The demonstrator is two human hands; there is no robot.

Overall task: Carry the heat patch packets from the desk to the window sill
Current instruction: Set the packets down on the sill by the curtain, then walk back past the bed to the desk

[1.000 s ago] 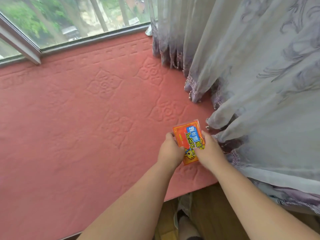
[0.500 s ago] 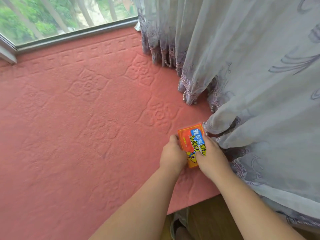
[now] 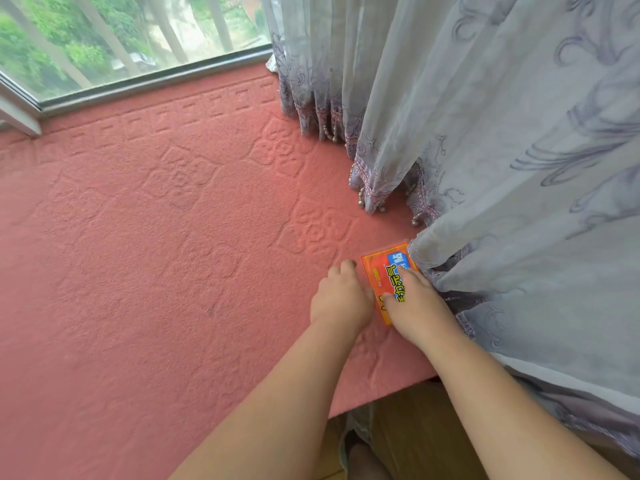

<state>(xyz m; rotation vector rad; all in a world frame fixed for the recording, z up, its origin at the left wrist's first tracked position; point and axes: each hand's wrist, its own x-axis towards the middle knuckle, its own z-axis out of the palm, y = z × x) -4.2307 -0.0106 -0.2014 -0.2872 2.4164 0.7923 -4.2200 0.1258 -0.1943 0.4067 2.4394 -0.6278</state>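
Observation:
The orange heat patch packets (image 3: 381, 271), with a blue label and yellow print, lie flat as a small stack on the pink embossed mat covering the window sill (image 3: 173, 271), close to its front right corner. My left hand (image 3: 341, 299) grips the stack's left edge with curled fingers. On the stack's top and right side rests my right hand (image 3: 415, 303), thumb and fingers pressing on it. The near half of the stack is hidden under my hands. Its right edge touches the curtain hem.
A grey-lilac curtain (image 3: 502, 168) with beaded trim hangs over the sill's right side. The window glass and frame (image 3: 121, 36) run along the far edge. Wooden floor (image 3: 408, 427) shows below the sill's front edge.
The stack and both hands have shifted slightly right, up against the curtain hem, and the view has moved closer. Both hands stay on the packets.

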